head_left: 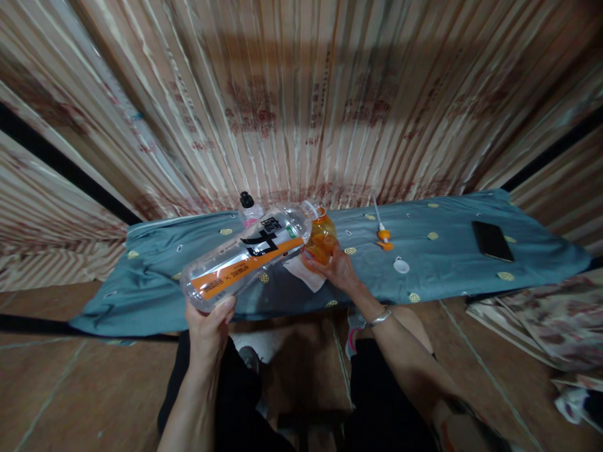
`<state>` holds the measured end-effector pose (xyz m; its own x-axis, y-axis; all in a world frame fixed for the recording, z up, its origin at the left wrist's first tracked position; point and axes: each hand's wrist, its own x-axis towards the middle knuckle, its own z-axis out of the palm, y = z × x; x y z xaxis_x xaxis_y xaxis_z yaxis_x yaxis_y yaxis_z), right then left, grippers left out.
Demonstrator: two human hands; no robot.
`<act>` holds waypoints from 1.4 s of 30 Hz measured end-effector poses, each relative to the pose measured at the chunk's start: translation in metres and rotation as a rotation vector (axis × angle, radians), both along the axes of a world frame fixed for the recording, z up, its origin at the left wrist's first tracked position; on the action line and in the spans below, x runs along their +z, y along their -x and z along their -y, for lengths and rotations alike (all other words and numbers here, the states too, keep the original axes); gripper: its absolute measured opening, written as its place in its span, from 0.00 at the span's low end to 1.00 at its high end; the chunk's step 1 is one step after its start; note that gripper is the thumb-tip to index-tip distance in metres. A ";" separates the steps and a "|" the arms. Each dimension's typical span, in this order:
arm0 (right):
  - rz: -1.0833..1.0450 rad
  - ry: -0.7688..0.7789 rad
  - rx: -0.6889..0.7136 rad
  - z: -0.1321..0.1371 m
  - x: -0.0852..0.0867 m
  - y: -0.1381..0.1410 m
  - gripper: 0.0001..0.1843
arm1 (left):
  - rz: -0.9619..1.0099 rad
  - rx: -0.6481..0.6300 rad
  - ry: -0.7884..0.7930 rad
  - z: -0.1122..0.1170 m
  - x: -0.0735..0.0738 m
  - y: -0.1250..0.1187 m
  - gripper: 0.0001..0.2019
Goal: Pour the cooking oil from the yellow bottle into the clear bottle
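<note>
My left hand [210, 320] grips the base of a large clear plastic bottle [249, 254] with an orange and black label. The bottle is tilted, its mouth up against the neck of an orange see-through bottle [324, 238]. Around that smaller bottle my right hand [339, 269] is closed. Whether liquid runs between the two cannot be made out. Beneath the orange bottle a white cloth or tissue [308, 279] lies on the teal cover. An orange pump top [385, 237] with a long tube and a white round cap [401, 266] lie to the right.
A small clear bottle with a black cap and pink contents [249, 210] stands behind the large bottle. A dark phone [492, 241] lies at the right on the teal patterned cloth [447, 270]. A striped curtain [292, 107] hangs close behind.
</note>
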<state>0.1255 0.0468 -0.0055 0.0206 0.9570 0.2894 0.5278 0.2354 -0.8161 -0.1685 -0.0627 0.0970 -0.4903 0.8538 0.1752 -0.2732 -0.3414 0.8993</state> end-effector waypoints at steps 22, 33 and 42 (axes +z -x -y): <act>-0.021 0.023 -0.007 -0.001 -0.001 0.000 0.47 | -0.021 0.016 0.034 -0.002 0.002 -0.001 0.27; 0.013 0.019 -0.027 0.000 -0.001 0.000 0.48 | 0.000 0.029 0.068 -0.002 0.002 0.000 0.30; 0.028 0.004 0.006 -0.003 -0.007 -0.001 0.47 | -0.037 0.006 0.001 -0.002 -0.001 0.000 0.28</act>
